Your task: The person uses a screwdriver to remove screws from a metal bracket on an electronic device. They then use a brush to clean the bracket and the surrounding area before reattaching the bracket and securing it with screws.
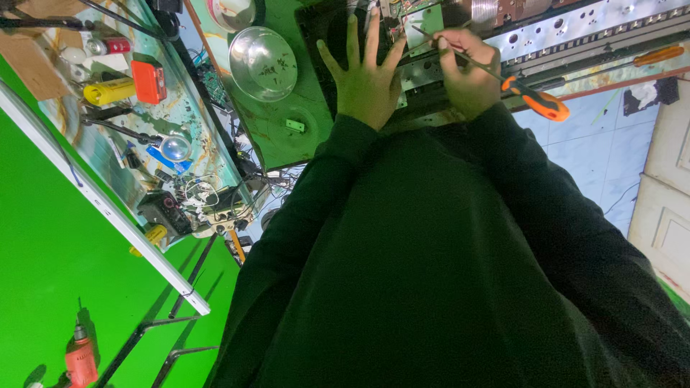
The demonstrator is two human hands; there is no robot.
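Observation:
My left hand [365, 72] lies flat with fingers spread on a dark device [323, 29] on the green workbench [277, 129]. Beside it, my right hand [468, 72] grips a screwdriver with an orange and black handle [535, 99]. Its thin shaft points up-left toward a small green circuit board [422, 20] inside the opened device. My dark sleeves and torso fill the lower middle of the view.
A clear glass bowl [262, 63] sits left of my hands. A metal panel with holes [589, 29] runs to the right, with a second orange screwdriver [658, 55] on it. A cluttered shelf [144, 108] holds tools, a magnifier, wires. An orange drill [80, 357] hangs lower left.

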